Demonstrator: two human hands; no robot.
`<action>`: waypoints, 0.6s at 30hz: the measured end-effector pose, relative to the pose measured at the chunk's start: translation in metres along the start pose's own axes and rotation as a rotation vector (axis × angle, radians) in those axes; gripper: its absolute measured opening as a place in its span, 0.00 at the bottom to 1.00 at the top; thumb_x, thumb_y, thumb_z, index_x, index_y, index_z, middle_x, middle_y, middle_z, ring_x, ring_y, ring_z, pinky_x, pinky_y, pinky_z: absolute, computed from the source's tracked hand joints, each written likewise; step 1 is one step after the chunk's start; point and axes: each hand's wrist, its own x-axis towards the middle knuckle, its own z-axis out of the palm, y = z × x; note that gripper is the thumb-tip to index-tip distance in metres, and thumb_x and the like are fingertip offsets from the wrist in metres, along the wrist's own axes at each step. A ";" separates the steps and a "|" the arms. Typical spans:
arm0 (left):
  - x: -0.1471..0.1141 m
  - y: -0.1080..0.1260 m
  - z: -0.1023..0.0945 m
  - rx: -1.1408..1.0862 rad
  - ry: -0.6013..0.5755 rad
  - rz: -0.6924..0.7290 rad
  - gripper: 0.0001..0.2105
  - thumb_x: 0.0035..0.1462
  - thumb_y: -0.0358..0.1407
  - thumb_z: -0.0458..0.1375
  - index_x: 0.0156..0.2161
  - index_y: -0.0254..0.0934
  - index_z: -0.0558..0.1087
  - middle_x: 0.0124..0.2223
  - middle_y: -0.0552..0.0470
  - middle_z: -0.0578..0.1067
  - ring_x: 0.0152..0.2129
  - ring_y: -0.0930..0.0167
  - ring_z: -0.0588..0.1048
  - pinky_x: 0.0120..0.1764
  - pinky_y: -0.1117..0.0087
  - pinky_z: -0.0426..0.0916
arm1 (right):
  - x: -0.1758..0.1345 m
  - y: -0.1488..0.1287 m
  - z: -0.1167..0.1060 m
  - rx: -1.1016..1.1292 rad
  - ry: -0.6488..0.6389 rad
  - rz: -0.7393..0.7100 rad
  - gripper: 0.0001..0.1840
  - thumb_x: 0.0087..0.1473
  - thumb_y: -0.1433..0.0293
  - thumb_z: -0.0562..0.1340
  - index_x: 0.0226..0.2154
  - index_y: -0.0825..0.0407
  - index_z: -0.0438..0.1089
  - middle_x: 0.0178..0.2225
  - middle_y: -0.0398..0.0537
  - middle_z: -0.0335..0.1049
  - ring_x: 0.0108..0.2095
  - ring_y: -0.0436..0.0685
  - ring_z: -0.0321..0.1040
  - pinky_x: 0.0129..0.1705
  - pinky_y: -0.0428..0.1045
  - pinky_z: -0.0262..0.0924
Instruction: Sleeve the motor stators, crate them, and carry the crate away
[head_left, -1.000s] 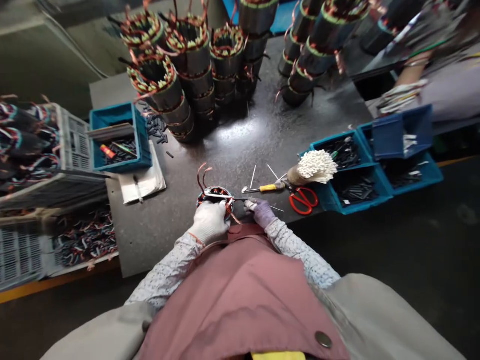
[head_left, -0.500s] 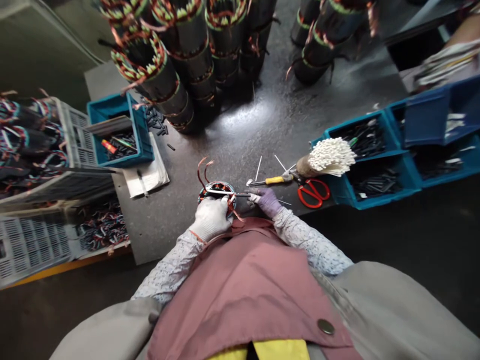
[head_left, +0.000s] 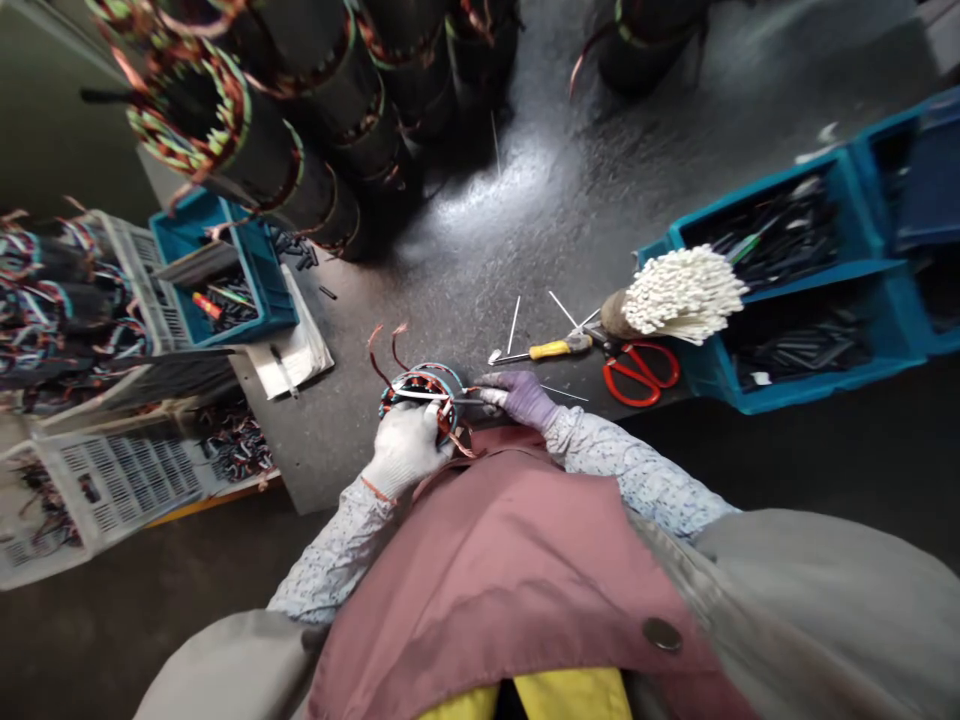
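My left hand point(head_left: 409, 447), in a white knit glove, is closed around the near left side of a stator point(head_left: 421, 378), a ring of copper windings with coloured wires. Two bare-ended leads point(head_left: 384, 352) stick up from its far side, and a white sleeve point(head_left: 420, 396) crosses its top. At its right edge my right hand point(head_left: 523, 396), in a purple and white glove, pinches a thin wire lead running out from the stator. The fingertips partly hide that lead's end. Just beyond lie a yellow-handled tool point(head_left: 559, 348) and red-handled scissors point(head_left: 642, 374).
Stacked stators point(head_left: 255, 150) stand at the back left. A bundle of white sleeves point(head_left: 684, 295) lies beside blue bins point(head_left: 817, 275) of black sleeves at right. At left are a blue bin point(head_left: 262, 285), a paper pad point(head_left: 300, 340) and crates point(head_left: 135, 465) holding wired stators.
The view has shifted, bringing the bench closer. A light blue wire loop now shows above the stator. The dark sleeve by my right fingers is less visible, and a copper end shows there.
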 end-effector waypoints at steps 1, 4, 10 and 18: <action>0.000 -0.001 0.000 0.003 -0.006 0.000 0.19 0.57 0.44 0.55 0.49 0.37 0.74 0.40 0.43 0.79 0.42 0.56 0.76 0.44 0.61 0.68 | 0.000 -0.006 0.002 -0.102 -0.013 -0.029 0.12 0.53 0.71 0.64 0.41 0.51 0.79 0.35 0.48 0.79 0.34 0.56 0.76 0.41 0.52 0.71; 0.001 -0.003 0.000 0.010 -0.034 0.006 0.18 0.55 0.44 0.56 0.47 0.37 0.75 0.39 0.42 0.79 0.42 0.56 0.76 0.45 0.61 0.68 | 0.004 -0.027 0.004 -0.453 -0.081 -0.193 0.11 0.57 0.73 0.61 0.40 0.53 0.78 0.40 0.53 0.78 0.42 0.59 0.75 0.48 0.52 0.66; 0.001 -0.003 -0.004 0.031 -0.078 0.016 0.19 0.55 0.45 0.56 0.47 0.36 0.75 0.39 0.42 0.79 0.40 0.57 0.77 0.47 0.60 0.68 | 0.018 -0.046 -0.014 -0.639 -0.381 -0.268 0.09 0.55 0.73 0.62 0.37 0.55 0.78 0.36 0.54 0.78 0.38 0.59 0.74 0.42 0.49 0.63; 0.000 -0.002 -0.001 0.040 -0.034 0.009 0.18 0.54 0.45 0.56 0.45 0.36 0.75 0.39 0.42 0.78 0.41 0.57 0.76 0.47 0.61 0.69 | -0.004 -0.012 -0.028 -0.197 -0.210 -0.049 0.15 0.56 0.72 0.62 0.46 0.52 0.76 0.33 0.47 0.78 0.29 0.54 0.73 0.34 0.48 0.69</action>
